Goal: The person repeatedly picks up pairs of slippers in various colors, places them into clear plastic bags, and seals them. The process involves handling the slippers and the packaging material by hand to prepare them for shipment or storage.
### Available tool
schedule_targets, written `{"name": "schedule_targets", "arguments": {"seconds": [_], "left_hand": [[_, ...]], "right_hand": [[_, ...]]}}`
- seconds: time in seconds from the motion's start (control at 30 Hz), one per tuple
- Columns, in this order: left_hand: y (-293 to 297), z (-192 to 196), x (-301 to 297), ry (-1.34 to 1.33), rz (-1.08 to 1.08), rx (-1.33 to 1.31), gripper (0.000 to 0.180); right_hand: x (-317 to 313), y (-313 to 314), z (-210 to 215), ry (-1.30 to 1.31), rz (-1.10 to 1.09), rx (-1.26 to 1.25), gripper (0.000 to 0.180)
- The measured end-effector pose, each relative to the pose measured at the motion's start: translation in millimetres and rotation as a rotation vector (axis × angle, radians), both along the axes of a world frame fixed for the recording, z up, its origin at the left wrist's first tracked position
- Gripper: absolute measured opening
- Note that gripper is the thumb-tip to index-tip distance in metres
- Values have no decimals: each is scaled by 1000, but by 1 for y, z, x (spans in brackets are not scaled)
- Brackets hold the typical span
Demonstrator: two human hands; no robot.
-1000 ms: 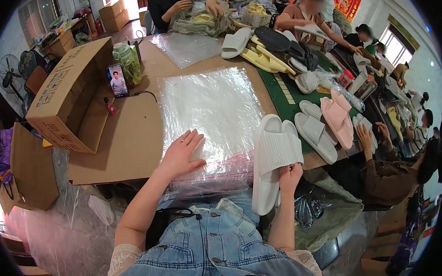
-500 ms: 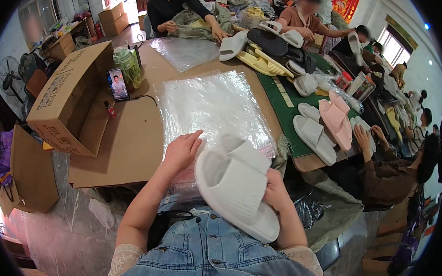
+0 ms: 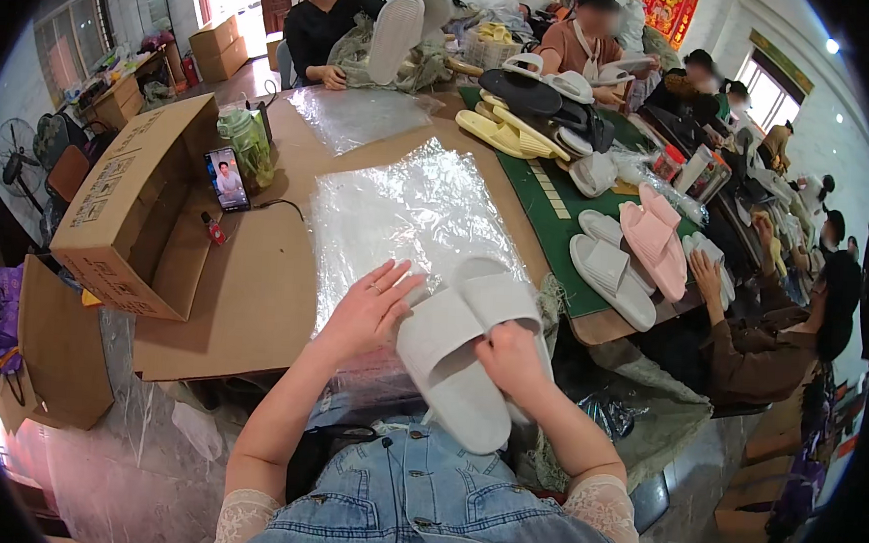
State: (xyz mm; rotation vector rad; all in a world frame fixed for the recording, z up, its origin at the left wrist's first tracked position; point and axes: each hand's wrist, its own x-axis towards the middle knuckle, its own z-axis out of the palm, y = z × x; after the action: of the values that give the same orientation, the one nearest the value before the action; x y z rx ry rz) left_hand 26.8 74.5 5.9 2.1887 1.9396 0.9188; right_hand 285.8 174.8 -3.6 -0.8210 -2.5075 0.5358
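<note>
A pair of white slide slippers, one in front (image 3: 441, 331) and one behind it (image 3: 497, 293), is held tilted above the near edge of the table. My right hand (image 3: 514, 359) has its fingers curled around the strap area of the slippers. By the left side of the front slipper lies my left hand (image 3: 366, 309), its fingers stretched and apart; its fingertips reach the slipper's edge, and I cannot tell if they press on it. Beneath and beyond the slippers is a stack of clear plastic bags (image 3: 389, 205).
An open cardboard box (image 3: 128, 211) stands at the left, with a propped phone (image 3: 228, 179) and a green bottle (image 3: 246, 149) beside it. Piled slippers (image 3: 532, 95) and a pink pair (image 3: 655, 234) lie on the green mat. Co-workers sit across and at right.
The slippers have turned in my hands, and my right hand has moved from their outer side to the straps. My left fingers have spread. The person across has lifted a pair of slippers.
</note>
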Motion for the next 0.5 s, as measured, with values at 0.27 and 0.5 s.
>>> {"name": "schedule_targets", "arguments": {"seconds": [0.27,0.5], "left_hand": [[4,6,3,-76,-160,-33,43],[-3,18,9,-91,-212,-88,43]], "right_hand": [[-38,15,-19,9,24,4,32],[-68,22,-24,45,-9,21,26]]}}
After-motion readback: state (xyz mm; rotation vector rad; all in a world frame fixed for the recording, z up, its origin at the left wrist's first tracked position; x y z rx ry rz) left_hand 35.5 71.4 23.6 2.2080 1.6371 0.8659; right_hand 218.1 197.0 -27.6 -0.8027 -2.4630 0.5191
